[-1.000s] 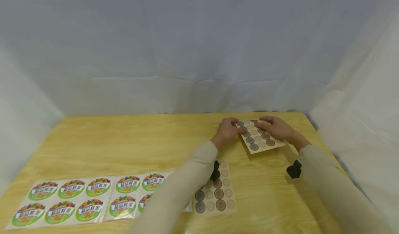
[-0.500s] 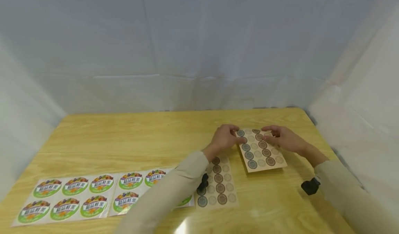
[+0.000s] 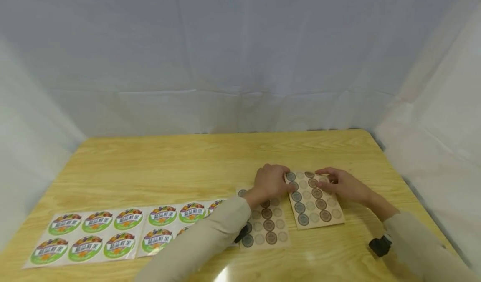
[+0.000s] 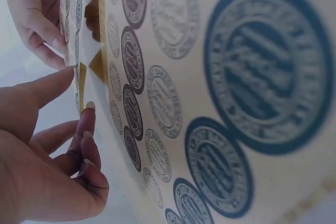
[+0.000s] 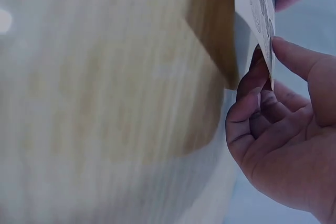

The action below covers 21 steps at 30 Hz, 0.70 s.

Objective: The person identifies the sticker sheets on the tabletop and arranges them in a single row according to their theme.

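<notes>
A sheet of round stickers (image 3: 312, 200), tan with rows of dark blue, brown and pale circles, is held between both hands at the right of the table. My left hand (image 3: 271, 181) pinches its upper left edge, thumb on the printed face. On the opposite edge, my right hand (image 3: 345, 187) pinches it the same way; the right wrist view shows the thumb on one side of the sheet (image 5: 261, 19) and curled fingers behind. A second sticker sheet (image 3: 279, 232) of the same kind lies flat below my left wrist, partly covered by the sleeve.
Two white sheets of large fruit-label stickers (image 3: 139, 236) lie side by side at the front left, the right one partly hidden by my left sleeve. The wooden table (image 3: 169, 165) ends at a pale cloth backdrop (image 3: 225, 111). Cloth also hangs at both sides.
Both hands have brought the held sheet toward the front of the table, and it looks lower. The grip on its two edges stays the same. The view has shifted slightly.
</notes>
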Available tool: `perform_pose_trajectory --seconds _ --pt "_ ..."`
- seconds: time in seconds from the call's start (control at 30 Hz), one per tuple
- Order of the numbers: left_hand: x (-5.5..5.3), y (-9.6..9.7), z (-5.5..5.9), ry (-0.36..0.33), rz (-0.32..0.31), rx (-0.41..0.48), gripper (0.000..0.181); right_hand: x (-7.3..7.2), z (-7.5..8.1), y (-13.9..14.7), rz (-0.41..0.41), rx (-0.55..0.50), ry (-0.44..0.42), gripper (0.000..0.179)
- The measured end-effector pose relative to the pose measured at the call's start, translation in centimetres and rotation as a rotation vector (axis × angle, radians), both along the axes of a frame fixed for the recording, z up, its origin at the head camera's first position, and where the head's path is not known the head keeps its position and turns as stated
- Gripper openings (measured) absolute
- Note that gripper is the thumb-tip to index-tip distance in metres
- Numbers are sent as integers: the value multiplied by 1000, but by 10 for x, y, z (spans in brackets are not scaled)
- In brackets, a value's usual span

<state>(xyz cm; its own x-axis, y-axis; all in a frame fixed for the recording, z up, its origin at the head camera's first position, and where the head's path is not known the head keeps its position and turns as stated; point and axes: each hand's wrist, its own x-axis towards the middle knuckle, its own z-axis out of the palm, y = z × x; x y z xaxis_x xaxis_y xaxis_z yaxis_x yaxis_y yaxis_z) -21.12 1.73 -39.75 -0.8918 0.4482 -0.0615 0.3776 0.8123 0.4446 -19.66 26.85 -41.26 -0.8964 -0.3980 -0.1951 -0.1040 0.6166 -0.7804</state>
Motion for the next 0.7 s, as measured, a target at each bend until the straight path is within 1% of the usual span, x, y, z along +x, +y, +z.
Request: perform_pose_trajectory --seconds 0.07,0.2,0.3,0.47,0.57,0.7 --pt "4 -1 1 10 -8 -22 42 4 -1 -1 4 0 2 52" --pt "11 -2 -1 24 -21 -38 41 11 -2 -3 18 -16 11 52" --pt "16 -2 -3 44 -29 -74 45 17 -5 -4 17 2 26 51" --pt "22 -4 -6 90 -69 -124 46 26 -9 -7 8 67 82 51" --pt "25 -4 -7 106 -92 -143 44 31 -10 -9 4 113 125 52" --pt "27 -4 -10 135 -115 -171 38 37 -10 -15 -33 230 170 56"
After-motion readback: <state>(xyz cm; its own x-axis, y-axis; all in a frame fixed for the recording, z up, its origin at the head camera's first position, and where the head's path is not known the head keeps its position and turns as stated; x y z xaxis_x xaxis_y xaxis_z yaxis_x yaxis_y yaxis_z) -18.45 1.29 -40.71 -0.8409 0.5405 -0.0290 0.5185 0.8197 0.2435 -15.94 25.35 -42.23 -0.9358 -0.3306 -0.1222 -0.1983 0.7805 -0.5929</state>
